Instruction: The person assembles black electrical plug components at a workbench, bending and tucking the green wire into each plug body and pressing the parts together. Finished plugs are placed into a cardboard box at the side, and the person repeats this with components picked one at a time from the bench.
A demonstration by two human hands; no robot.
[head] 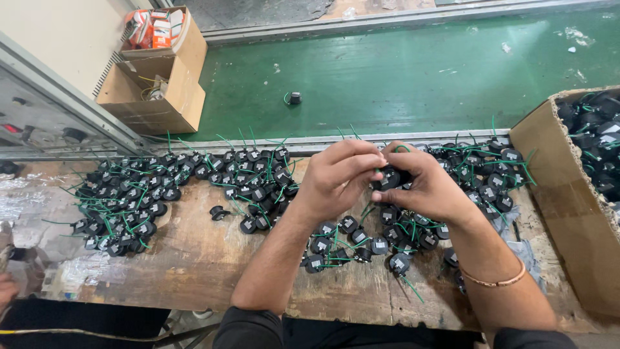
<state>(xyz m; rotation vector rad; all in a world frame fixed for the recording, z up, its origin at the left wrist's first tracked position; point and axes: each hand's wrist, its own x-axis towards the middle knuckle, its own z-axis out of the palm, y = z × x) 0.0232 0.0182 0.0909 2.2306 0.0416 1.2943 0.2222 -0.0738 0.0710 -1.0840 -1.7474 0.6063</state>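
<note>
Both of my hands meet over the middle of a worn wooden bench [194,258]. My left hand [339,178] and my right hand [423,184] together pinch one small round black part with a green wire [389,177], held just above the bench. Under my hands lies a loose group of the same black parts [361,242]. A wide heap of them [161,187] spreads across the left and back of the bench. More of them lie at the right [487,178].
A cardboard box [568,194] full of black parts stands at the right edge. A green conveyor belt [400,71] runs behind the bench with one stray part [294,98] on it. Two open cardboard boxes [155,90] sit at the back left beside a grey machine panel [39,110].
</note>
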